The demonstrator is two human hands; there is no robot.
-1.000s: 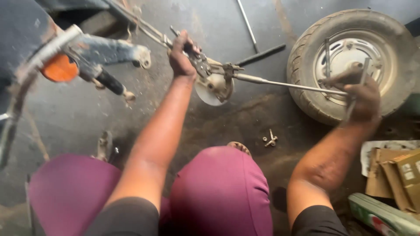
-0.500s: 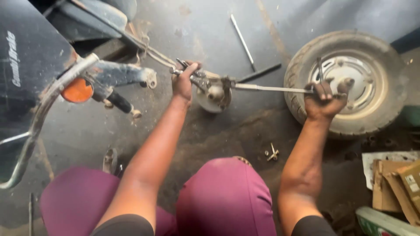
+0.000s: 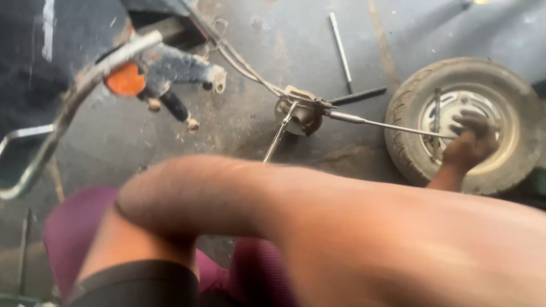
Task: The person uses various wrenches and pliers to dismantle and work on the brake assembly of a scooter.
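My right hand (image 3: 469,145) has its grip closed around the far end of the thin metal rod (image 3: 387,125), right over the hub of the small wheel (image 3: 466,122) lying flat on the floor. The fingers curl over the rod and the wrist drops down toward me. From there the rod runs left to a round metal drum part (image 3: 298,113), which sits on the concrete floor (image 3: 273,40) with cables leading up and left from it. My left hand is out of my view: only the bent arm (image 3: 256,199) shows, a blurred forearm sweeping across the lower frame, so I cannot tell its grip. Beyond the drum a black rod and a slim bright bar (image 3: 340,48) lie on the floor. At upper left sits a scooter handlebar with an orange lamp (image 3: 125,79). My knees are in purple trousers (image 3: 74,233)
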